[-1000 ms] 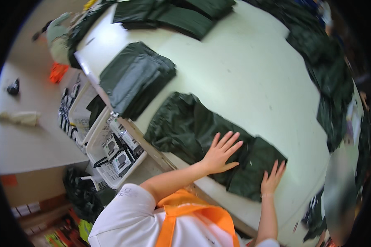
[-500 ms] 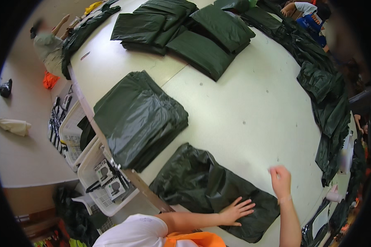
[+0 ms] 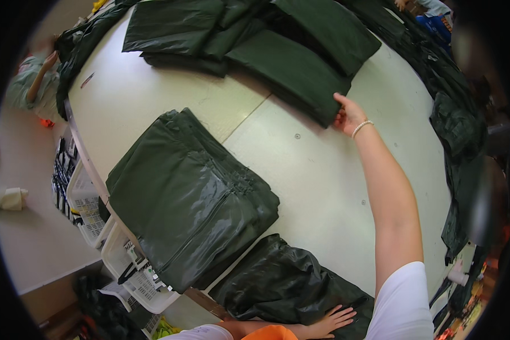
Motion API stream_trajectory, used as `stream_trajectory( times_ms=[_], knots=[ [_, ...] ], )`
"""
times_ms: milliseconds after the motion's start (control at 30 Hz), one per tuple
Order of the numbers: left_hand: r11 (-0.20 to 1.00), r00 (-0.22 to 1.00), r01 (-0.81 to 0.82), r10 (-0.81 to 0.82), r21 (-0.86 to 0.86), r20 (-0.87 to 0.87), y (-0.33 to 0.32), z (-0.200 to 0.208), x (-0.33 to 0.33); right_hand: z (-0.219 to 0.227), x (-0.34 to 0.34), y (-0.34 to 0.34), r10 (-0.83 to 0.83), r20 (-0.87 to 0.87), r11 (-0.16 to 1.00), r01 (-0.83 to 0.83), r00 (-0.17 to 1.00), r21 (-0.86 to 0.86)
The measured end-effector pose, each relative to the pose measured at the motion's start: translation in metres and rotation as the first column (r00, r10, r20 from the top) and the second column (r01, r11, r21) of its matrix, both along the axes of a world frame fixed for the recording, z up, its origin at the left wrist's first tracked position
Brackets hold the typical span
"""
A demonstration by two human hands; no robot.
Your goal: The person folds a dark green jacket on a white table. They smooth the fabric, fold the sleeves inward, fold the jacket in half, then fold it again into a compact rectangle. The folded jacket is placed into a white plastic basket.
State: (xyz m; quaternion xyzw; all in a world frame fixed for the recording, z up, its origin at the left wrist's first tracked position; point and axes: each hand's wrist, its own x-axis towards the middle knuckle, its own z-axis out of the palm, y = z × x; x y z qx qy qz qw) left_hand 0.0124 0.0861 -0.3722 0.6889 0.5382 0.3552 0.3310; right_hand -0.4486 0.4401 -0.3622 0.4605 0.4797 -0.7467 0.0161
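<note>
My left hand (image 3: 331, 322) lies flat, fingers spread, on a rumpled dark green garment (image 3: 275, 280) of shiny coated fabric at the table's near edge. Farther off, my right hand (image 3: 349, 115) pinches the near right corner of a folded dark green garment (image 3: 292, 68), with the thumb on top and the fingers partly hidden beneath. That garment rests among several folded piles at the far side. Between them and my left hand stands a thick stack of folded garments (image 3: 187, 192) with gathered edges, close to the table's left edge.
White plastic baskets (image 3: 119, 258) holding boxed goods and black straps stand below the table's left edge. More dark green fabric (image 3: 462, 133) drapes along the right edge. One person (image 3: 39, 82) is at the far left, another (image 3: 436, 22) at the far right. The white table (image 3: 323, 175) lies between.
My right hand has reached from near the right of the rumpled garment to the far piles and taken a folded garment's corner. My left hand stays flat. The whole view has shifted.
</note>
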Motion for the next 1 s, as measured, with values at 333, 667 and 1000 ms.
stream_trajectory(
  times_ms=[333,667,1000],
  knots=[
    [0.993,0.994,0.083,-0.088,-0.081,-0.059,0.002,0.016,-0.021,0.067,0.214,-0.126,-0.597,-0.298,0.757,0.399,0.745,-0.517],
    [0.999,0.942,0.045,-0.049,-0.02,-0.331,-0.002,0.022,-0.011,0.114,0.586,-0.258,-0.871,-0.135,0.43,0.599,0.473,-0.675],
    [0.964,0.942,-0.032,0.117,-0.263,0.313,-0.024,-0.01,0.012,0.103,0.76,-0.208,-0.309,0.067,0.95,0.311,0.949,-0.013]
  ],
)
